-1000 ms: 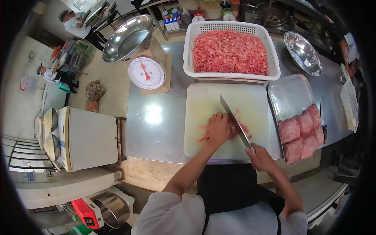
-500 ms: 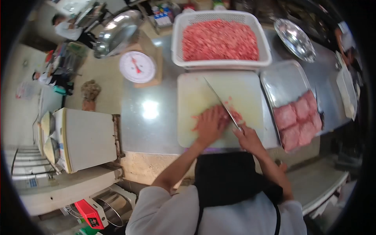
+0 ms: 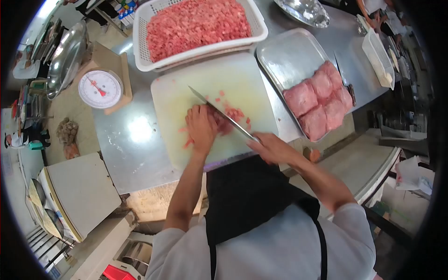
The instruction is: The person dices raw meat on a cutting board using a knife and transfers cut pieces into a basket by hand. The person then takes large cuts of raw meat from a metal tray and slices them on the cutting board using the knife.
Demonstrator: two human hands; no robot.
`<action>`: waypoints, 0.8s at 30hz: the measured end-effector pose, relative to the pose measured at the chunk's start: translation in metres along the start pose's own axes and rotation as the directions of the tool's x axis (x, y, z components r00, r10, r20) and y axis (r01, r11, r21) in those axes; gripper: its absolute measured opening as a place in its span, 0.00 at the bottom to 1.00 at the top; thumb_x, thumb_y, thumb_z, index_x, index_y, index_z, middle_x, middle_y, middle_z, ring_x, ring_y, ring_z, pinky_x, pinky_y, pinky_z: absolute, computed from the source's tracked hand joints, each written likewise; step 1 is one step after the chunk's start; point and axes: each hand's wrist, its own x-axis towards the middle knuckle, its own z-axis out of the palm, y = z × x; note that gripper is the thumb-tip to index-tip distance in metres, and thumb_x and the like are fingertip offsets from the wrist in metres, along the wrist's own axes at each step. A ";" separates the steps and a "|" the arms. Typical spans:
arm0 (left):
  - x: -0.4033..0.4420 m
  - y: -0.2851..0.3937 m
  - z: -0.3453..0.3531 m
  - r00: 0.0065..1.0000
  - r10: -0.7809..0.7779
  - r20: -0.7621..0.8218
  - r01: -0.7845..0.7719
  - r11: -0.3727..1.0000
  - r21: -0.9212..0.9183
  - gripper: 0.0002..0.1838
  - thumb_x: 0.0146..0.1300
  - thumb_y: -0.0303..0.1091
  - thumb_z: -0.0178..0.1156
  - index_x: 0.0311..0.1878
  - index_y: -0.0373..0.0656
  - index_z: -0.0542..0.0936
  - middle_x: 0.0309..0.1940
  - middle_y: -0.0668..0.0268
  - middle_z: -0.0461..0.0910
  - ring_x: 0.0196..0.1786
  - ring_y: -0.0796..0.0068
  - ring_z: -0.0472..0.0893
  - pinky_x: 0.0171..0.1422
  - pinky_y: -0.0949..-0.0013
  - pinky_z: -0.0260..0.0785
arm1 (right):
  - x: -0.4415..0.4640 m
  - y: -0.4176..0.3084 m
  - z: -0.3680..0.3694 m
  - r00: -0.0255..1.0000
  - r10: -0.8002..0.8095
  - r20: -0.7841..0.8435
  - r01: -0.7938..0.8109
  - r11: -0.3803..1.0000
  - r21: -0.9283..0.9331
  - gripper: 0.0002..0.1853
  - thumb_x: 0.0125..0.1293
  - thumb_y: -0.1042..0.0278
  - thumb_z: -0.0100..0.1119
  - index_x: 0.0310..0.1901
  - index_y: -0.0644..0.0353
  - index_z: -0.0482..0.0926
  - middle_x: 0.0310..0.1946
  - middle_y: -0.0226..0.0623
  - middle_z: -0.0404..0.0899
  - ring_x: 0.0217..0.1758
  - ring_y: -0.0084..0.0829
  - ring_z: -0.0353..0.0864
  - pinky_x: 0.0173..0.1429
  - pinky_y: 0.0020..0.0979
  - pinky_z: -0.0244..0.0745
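Note:
On the white cutting board [image 3: 168, 100] my left hand [image 3: 202, 128] presses down on a piece of raw meat [image 3: 224, 125], fingers close together. My right hand [image 3: 269, 147] is wrapped round the handle of a long knife [image 3: 228, 119], whose blade slants up and left across the meat beside my left fingers. Small cut bits of meat [image 3: 234, 113] lie to the right of the blade, and a few more are left of my left hand. Behind the board, a white basket [image 3: 259, 29] holds a heap of diced meat [image 3: 198, 25].
A metal tray [image 3: 284, 46] with several meat slabs [image 3: 322, 100] stands right of the board. Another knife [image 3: 351, 93] lies beyond it. A dial scale [image 3: 99, 89] is at the left, a metal bowl [image 3: 305, 11] at the back. People [image 3: 373, 7] stand at the far right.
The view has turned and shifted, so the board and basket appear further left and tilted. My left hand stays on the meat; the knife remains in my right hand beside it.

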 end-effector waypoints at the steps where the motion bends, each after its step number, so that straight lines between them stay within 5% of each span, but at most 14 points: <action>1: -0.008 -0.001 0.001 1.000 -0.016 0.027 0.017 1.000 -0.005 0.07 0.68 0.29 0.58 0.46 0.39 0.80 0.42 0.54 0.77 0.50 0.47 0.76 0.57 0.46 0.66 | 0.017 -0.002 0.009 0.999 -0.040 -0.037 0.040 0.999 0.023 0.28 0.81 0.46 0.52 0.58 0.69 0.80 0.37 0.60 0.85 0.43 0.52 0.88 0.53 0.47 0.80; 5: -0.010 -0.011 0.001 0.993 -0.043 0.110 0.045 0.999 -0.020 0.16 0.66 0.35 0.64 0.54 0.40 0.80 0.48 0.55 0.77 0.54 0.49 0.75 0.61 0.47 0.66 | 0.046 -0.035 0.002 1.000 -0.009 0.002 0.009 0.997 0.072 0.27 0.81 0.47 0.52 0.58 0.69 0.78 0.32 0.56 0.83 0.36 0.49 0.87 0.46 0.47 0.81; 7: -0.015 -0.001 -0.009 0.991 0.004 0.137 -0.005 1.000 0.005 0.26 0.65 0.40 0.67 0.63 0.38 0.76 0.55 0.53 0.76 0.60 0.47 0.73 0.66 0.47 0.64 | 0.047 -0.016 0.013 0.958 -0.221 -0.180 0.228 0.973 0.018 0.26 0.81 0.46 0.53 0.55 0.68 0.79 0.27 0.50 0.81 0.29 0.42 0.85 0.40 0.45 0.80; 9: -0.030 0.017 -0.029 0.984 0.095 0.150 -0.106 0.992 0.069 0.37 0.65 0.44 0.69 0.72 0.35 0.70 0.64 0.48 0.73 0.67 0.43 0.70 0.71 0.44 0.60 | 0.045 -0.006 0.015 0.956 -0.214 -0.203 0.226 0.973 0.040 0.26 0.81 0.46 0.53 0.52 0.67 0.79 0.22 0.43 0.77 0.22 0.35 0.81 0.32 0.40 0.77; 11: -0.038 0.007 -0.022 0.975 0.076 0.208 -0.091 0.994 0.063 0.45 0.63 0.47 0.71 0.76 0.34 0.64 0.68 0.47 0.69 0.71 0.42 0.67 0.75 0.43 0.57 | 0.037 -0.004 0.009 0.998 0.006 -0.061 0.002 0.991 0.137 0.26 0.81 0.45 0.52 0.48 0.66 0.79 0.17 0.33 0.73 0.17 0.26 0.76 0.23 0.33 0.72; 12: -0.039 0.003 -0.019 0.970 0.070 0.233 -0.086 0.995 0.059 0.49 0.62 0.49 0.72 0.79 0.33 0.62 0.70 0.46 0.67 0.74 0.41 0.65 0.77 0.43 0.55 | 0.028 -0.011 0.004 0.998 0.032 -0.057 -0.025 0.992 0.124 0.26 0.81 0.45 0.53 0.48 0.67 0.80 0.19 0.37 0.75 0.19 0.29 0.77 0.27 0.35 0.73; 18: -0.019 -0.005 -0.026 0.993 -0.078 0.092 0.092 0.983 -0.159 0.22 0.67 0.36 0.63 0.61 0.38 0.78 0.54 0.53 0.77 0.59 0.48 0.75 0.65 0.49 0.65 | -0.029 -0.016 -0.014 0.996 0.083 -0.025 -0.082 0.995 0.053 0.27 0.80 0.46 0.54 0.49 0.69 0.82 0.23 0.45 0.80 0.22 0.35 0.81 0.34 0.40 0.76; 21: -0.007 -0.011 -0.008 0.994 -0.087 0.060 0.088 0.996 -0.012 0.10 0.67 0.31 0.59 0.49 0.41 0.80 0.45 0.56 0.76 0.52 0.50 0.76 0.58 0.50 0.67 | -0.033 -0.011 -0.012 0.999 0.030 -0.038 -0.031 0.999 -0.026 0.26 0.81 0.46 0.53 0.50 0.69 0.81 0.23 0.46 0.80 0.26 0.38 0.84 0.37 0.42 0.77; 24: -0.010 -0.009 0.001 0.998 -0.063 0.007 0.063 0.998 0.001 0.09 0.65 0.30 0.59 0.48 0.42 0.80 0.44 0.56 0.75 0.50 0.51 0.76 0.57 0.50 0.66 | 0.006 0.001 -0.002 0.998 -0.051 -0.020 0.051 0.999 -0.012 0.26 0.81 0.47 0.52 0.53 0.69 0.80 0.27 0.45 0.81 0.29 0.37 0.83 0.38 0.41 0.78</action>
